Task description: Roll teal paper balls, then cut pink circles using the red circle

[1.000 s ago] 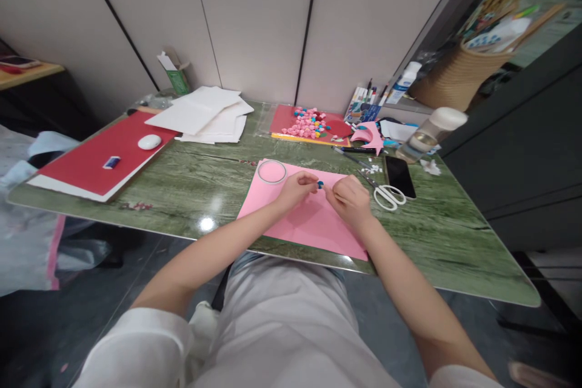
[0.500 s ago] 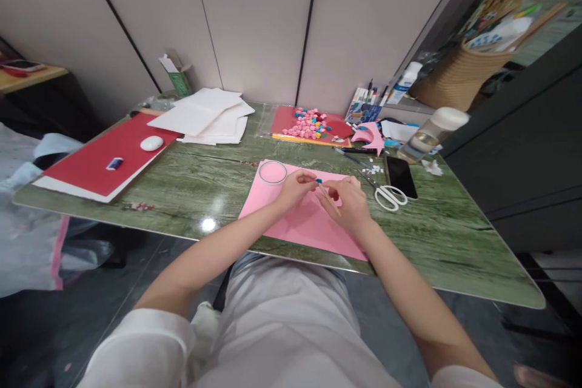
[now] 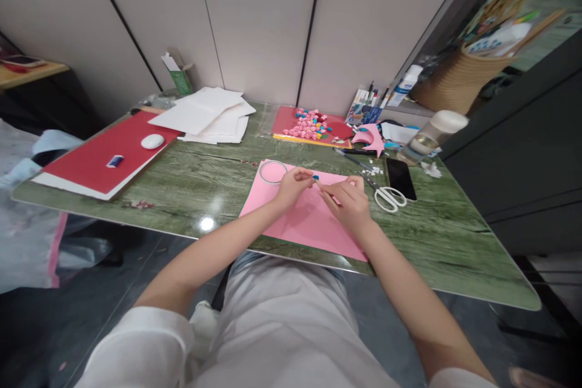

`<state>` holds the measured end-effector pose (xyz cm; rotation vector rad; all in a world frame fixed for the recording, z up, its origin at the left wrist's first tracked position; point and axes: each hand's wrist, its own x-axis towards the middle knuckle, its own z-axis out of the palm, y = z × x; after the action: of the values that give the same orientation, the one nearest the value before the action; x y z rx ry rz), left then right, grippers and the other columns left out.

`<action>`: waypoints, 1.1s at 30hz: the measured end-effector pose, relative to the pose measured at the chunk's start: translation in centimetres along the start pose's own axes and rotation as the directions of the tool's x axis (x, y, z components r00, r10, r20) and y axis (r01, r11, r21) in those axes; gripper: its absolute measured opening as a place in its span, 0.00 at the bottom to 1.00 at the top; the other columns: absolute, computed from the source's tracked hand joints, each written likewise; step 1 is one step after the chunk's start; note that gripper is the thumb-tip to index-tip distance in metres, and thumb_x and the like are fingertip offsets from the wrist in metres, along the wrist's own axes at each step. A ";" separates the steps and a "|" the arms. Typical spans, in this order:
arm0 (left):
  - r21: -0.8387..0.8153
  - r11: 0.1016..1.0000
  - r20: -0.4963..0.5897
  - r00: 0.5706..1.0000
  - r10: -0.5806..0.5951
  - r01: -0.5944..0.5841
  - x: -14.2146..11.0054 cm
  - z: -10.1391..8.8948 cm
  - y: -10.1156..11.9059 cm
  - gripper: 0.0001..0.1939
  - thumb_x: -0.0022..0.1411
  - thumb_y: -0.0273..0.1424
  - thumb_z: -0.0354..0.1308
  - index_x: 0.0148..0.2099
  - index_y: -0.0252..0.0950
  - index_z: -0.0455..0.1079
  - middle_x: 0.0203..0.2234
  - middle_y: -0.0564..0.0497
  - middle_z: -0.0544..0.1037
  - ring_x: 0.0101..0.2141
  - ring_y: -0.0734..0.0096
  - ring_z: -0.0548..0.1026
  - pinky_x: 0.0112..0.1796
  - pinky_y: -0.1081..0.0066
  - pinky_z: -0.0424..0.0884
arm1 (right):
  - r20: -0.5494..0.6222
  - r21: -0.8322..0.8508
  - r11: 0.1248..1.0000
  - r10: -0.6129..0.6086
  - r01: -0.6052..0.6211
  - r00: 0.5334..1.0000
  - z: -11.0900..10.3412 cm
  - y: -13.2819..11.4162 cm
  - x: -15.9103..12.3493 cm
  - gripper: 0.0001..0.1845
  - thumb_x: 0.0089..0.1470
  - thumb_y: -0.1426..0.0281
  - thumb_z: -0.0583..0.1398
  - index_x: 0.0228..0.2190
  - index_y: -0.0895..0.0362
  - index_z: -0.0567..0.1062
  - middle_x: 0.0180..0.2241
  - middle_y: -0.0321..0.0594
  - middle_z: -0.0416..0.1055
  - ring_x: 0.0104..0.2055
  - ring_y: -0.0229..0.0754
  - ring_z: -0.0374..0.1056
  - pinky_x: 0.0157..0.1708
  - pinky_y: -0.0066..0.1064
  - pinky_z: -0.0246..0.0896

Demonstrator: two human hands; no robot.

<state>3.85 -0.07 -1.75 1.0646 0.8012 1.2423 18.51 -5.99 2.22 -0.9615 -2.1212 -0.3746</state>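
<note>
Between my two hands, just above the pink sheet of paper (image 3: 302,227), is a small rolled or folded blue piece (image 3: 315,177), perhaps paper. My left hand (image 3: 294,185) pinches it from the left between thumb and fingertips. From the right, the fingertips of my right hand (image 3: 348,200) close on its lower edge, partly hiding it. A round tape ring (image 3: 261,173) lies on the sheet's far left corner, behind my left hand. White-handled scissors (image 3: 389,199) rest on the table right of my right hand.
At the back, small pink and blue folded pieces (image 3: 309,124) lie on red paper. A phone (image 3: 401,179) and a bottle (image 3: 427,139) stand to the right. Left are white sheets (image 3: 200,110), a red sheet (image 3: 91,160) and a white mouse (image 3: 152,141).
Both hands have shifted slightly away from me with the blue piece. My right hand's fingers have changed from a curled grip to a straighter pinch.
</note>
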 end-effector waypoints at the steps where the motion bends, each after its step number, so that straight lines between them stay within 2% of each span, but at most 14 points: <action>1: 0.000 1.000 0.000 1.000 0.001 -0.001 0.0 0.0 0.0 0.10 0.41 0.23 0.59 0.31 0.32 0.66 0.21 0.53 0.72 0.24 0.78 0.69 0.28 0.75 0.63 | -0.001 -0.003 1.000 0.002 -0.002 1.000 0.0 0.1 -0.1 0.06 0.52 0.73 0.57 0.35 0.55 0.71 0.24 0.35 0.71 0.27 0.34 0.66 0.38 0.33 0.49; 6: 0.019 1.000 0.000 1.000 0.003 -0.003 -0.2 0.1 0.3 0.10 0.42 0.23 0.59 0.31 0.31 0.66 0.22 0.53 0.72 0.25 0.78 0.69 0.28 0.76 0.64 | -0.026 -0.055 0.998 0.009 -0.011 1.000 0.2 0.4 -0.3 0.03 0.51 0.69 0.58 0.29 0.56 0.70 0.20 0.33 0.67 0.24 0.33 0.61 0.37 0.33 0.48; 11: 0.076 0.997 0.018 1.000 0.023 -0.024 -0.5 0.3 0.4 0.09 0.42 0.24 0.60 0.31 0.32 0.66 0.22 0.52 0.71 0.25 0.78 0.69 0.27 0.76 0.64 | -0.048 -0.145 0.989 0.003 -0.010 0.999 0.2 0.6 -0.3 0.10 0.50 0.67 0.59 0.20 0.56 0.67 0.17 0.32 0.61 0.24 0.34 0.57 0.36 0.33 0.47; 16: 0.119 0.991 0.035 0.998 0.054 -0.058 -0.5 0.3 0.4 0.09 0.43 0.24 0.60 0.31 0.32 0.67 0.25 0.51 0.72 0.28 0.76 0.70 0.31 0.74 0.65 | -0.047 -0.180 0.984 -0.016 0.007 0.999 0.2 0.8 -0.5 0.13 0.50 0.67 0.58 0.18 0.56 0.66 0.16 0.32 0.59 0.24 0.35 0.56 0.35 0.35 0.46; 21: 0.091 0.995 0.030 0.999 0.031 -0.033 -0.5 0.4 0.5 0.10 0.42 0.24 0.60 0.31 0.32 0.67 0.25 0.51 0.72 0.29 0.76 0.70 0.31 0.74 0.65 | -0.070 -0.127 0.991 0.031 -0.040 0.997 0.1 0.7 -0.5 0.11 0.50 0.65 0.58 0.21 0.56 0.66 0.18 0.33 0.62 0.24 0.36 0.58 0.35 0.35 0.47; 25: 0.073 0.997 0.011 1.000 -0.001 0.000 -0.5 0.5 0.7 0.10 0.42 0.22 0.59 0.31 0.32 0.67 0.23 0.53 0.72 0.26 0.78 0.69 0.29 0.75 0.64 | -0.024 -0.020 0.994 0.105 -0.105 0.994 0.0 0.2 -0.1 0.09 0.50 0.65 0.58 0.33 0.56 0.69 0.22 0.34 0.67 0.24 0.35 0.62 0.36 0.35 0.49; 27: 0.074 0.997 -0.003 1.000 -0.012 0.013 -0.4 0.4 0.8 0.10 0.42 0.22 0.58 0.32 0.32 0.67 0.22 0.53 0.71 0.25 0.78 0.68 0.28 0.75 0.64 | 0.025 0.011 0.996 0.088 -0.088 0.996 0.0 0.0 0.1 0.10 0.52 0.67 0.57 0.37 0.56 0.69 0.24 0.36 0.70 0.26 0.36 0.64 0.38 0.35 0.50; 33: 0.095 0.995 -0.010 1.000 0.017 -0.016 0.0 -0.1 0.6 0.10 0.43 0.24 0.59 0.33 0.32 0.67 0.23 0.52 0.72 0.25 0.78 0.69 0.27 0.76 0.63 | 0.045 0.051 0.998 0.030 -0.032 0.999 0.0 0.0 0.2 0.07 0.53 0.74 0.55 0.36 0.55 0.70 0.31 0.38 0.74 0.32 0.35 0.68 0.40 0.34 0.50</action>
<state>3.51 -0.08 -1.19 1.1442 0.8689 1.2347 18.44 -5.87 2.38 -0.9806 -2.1427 -0.2842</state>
